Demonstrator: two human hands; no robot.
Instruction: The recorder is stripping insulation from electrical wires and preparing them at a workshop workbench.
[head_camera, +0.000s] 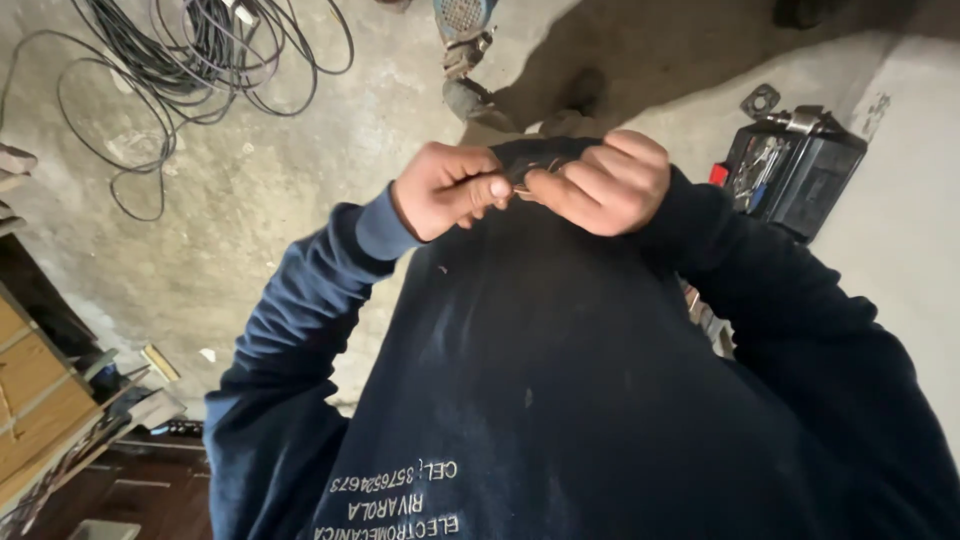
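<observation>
Nearest to us is our own dark blue sweatshirt (560, 380), filling the lower half of the view, and just above its chest our two hands meet. Our left hand (450, 188) is curled almost into a fist, thumb and forefinger pinching one end of a small, thin, brownish wire-like piece (535, 172). Our right hand (600, 180) is curled too, its fingertips pressed on the other end, so the piece sits between both hands, close to the chest and mostly hidden by the fingers. We judge the work on it as under way and unfinished: both grips are on it and nothing is set down, though what is being done to it we cannot tell. Farther off on the right, a black open toolbox with metal tools (790, 165) rests on a pale ledge. Far left, a loose coil of black cable (200, 50) lies on the grey concrete floor (260, 190).
</observation>
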